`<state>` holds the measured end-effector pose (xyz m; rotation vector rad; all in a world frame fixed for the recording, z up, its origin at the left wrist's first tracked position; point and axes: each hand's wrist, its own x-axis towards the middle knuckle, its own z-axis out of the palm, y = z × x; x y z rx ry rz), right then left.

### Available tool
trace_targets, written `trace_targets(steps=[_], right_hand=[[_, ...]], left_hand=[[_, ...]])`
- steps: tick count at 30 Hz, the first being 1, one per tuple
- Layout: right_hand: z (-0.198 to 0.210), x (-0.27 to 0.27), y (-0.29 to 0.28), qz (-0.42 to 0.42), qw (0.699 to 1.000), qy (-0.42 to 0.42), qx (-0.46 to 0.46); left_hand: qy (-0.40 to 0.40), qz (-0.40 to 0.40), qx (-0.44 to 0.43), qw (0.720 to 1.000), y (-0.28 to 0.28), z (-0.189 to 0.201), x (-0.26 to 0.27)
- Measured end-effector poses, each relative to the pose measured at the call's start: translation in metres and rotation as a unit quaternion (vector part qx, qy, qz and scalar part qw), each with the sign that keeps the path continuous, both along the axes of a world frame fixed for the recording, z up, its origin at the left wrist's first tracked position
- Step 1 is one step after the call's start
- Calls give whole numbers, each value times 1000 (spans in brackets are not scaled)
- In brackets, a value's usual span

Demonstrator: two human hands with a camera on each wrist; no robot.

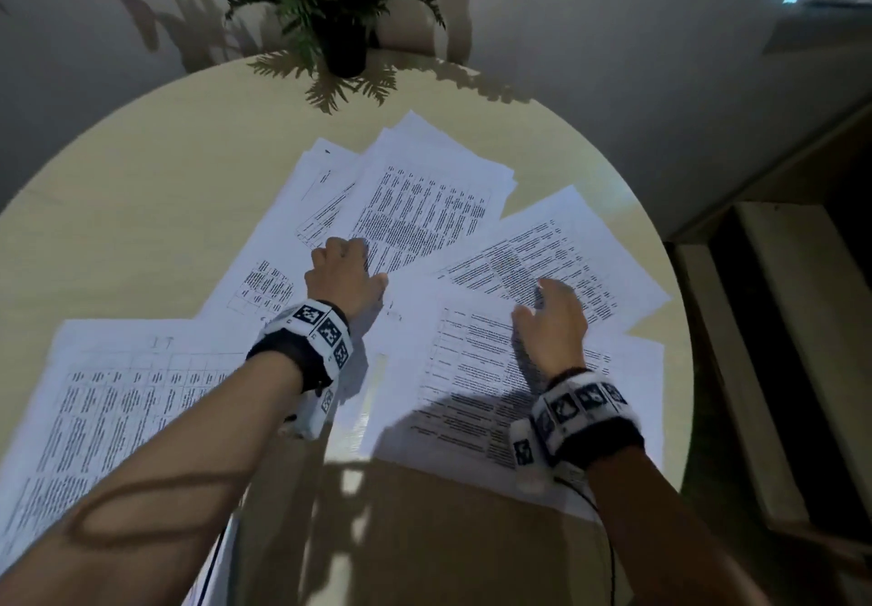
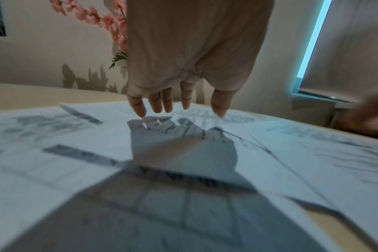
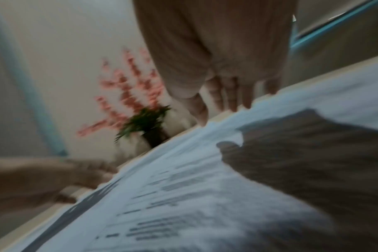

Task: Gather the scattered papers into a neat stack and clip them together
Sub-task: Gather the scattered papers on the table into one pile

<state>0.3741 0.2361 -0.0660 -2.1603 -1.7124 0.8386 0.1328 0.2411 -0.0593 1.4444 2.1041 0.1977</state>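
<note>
Gathering step, neither grip holding anything: left hand (image 1: 346,272) and right hand (image 1: 550,322) spread over scattered white printed papers (image 1: 427,209) on round beige bench (image 1: 141,190); next, slid together.

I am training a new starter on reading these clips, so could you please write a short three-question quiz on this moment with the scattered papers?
1. True or false: the papers already lie in one squared stack.
2. Multiple choice: what stands at the far edge of the round table? A) a laptop B) a potted plant with pink flowers C) a desk lamp
3. Short answer: where is each hand?

Key
1. False: the sheets lie fanned and overlapping across the table.
2. B, the potted plant.
3. The left hand is on the middle sheets; the right hand reaches over the sheets nearer the right edge. No clip shows in any view.
</note>
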Motion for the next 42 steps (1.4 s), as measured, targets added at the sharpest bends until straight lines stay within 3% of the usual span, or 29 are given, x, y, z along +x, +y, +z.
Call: trace_targets(steps=[2,4,9,12,15,17,20,22,25,28,33,35,37,42], right_hand=[[1,28,-32,-126,986,-58,-95],[-3,34,-53,-135,973,-53,-181],[-17,1,-9,86,980,-76,-164],[-17,-31,32,237,958,-72,-145],[-12,-45,51,327,935,-54,-124],[-11,-42,58,281,954,-28,-105],[-13,-21,50,0,1000,13,-1],[-8,-7,36,-187,982,-4,14],[-5,-5,1,-307,946,-33,-99],[-15,-29,-14,-290,951,-29,-100],[-13,-78,25,-188,976,16,-110],[-8,-94,38,-139,983,52,-112],[-7,-100,44,-115,983,95,-108],[-15,-77,41,-190,958,214,-35]], left_hand=[[30,-6,-33,999,11,-1,-10],[30,6,-60,998,19,-3,-14],[-35,20,-64,997,21,-2,0],[15,-27,-63,998,23,-3,13],[-22,7,-55,998,26,-7,16],[-64,61,-31,996,24,-10,8],[-125,160,15,979,20,-9,-11],[-127,181,15,975,21,-5,-27],[-52,160,-23,985,31,-1,-59],[54,187,-72,978,36,0,-87],[73,136,-103,983,39,1,-85],[37,91,-134,986,42,-1,-70],[-49,78,-124,988,44,-1,-53],[-142,9,74,987,31,21,-6]])
